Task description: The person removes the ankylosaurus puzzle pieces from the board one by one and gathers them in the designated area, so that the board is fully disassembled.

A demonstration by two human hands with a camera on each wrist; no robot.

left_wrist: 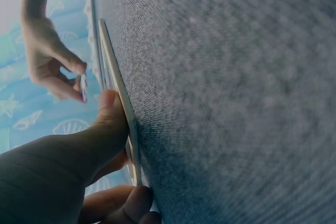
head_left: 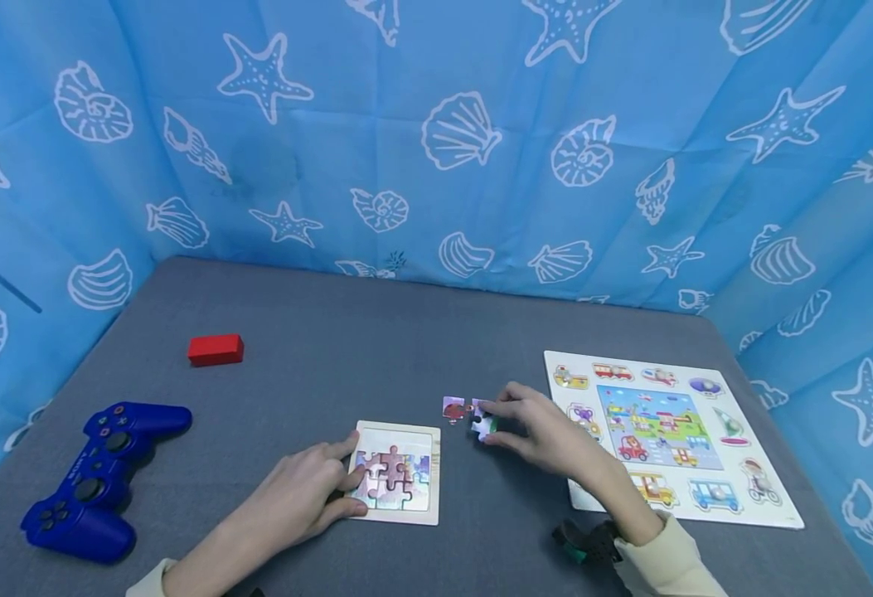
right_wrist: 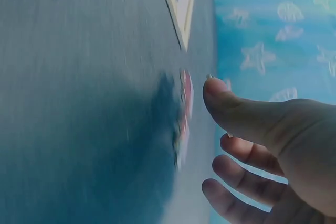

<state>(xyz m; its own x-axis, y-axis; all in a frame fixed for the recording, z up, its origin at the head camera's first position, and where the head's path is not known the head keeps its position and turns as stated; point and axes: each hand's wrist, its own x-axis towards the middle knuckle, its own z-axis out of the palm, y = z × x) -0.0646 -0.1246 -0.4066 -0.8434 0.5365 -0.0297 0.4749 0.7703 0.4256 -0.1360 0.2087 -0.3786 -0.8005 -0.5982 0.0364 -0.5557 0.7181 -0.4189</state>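
Observation:
My left hand (head_left: 309,489) grips the left side of a small wooden jigsaw tray (head_left: 434,477), its thumb near the lower corner and a finger at the upper one. Joined puzzle pieces (head_left: 394,477) fill the tray's lower and middle part, while bare board shows along the top. Just right of the tray, my right hand (head_left: 536,431) pinches a jigsaw piece (left_wrist: 83,86) between thumb and finger, raised off the table in the left wrist view. Loose pieces, one with a red figure (head_left: 453,409), lie on the table beside those fingertips.
A white picture puzzle board (head_left: 760,423) with vehicle shapes lies to the right, partly behind the right forearm. On the left are a blue game controller (head_left: 104,481) and a red block (head_left: 215,350). A blue shell-patterned curtain (head_left: 406,166) borders the grey table (head_left: 332,348).

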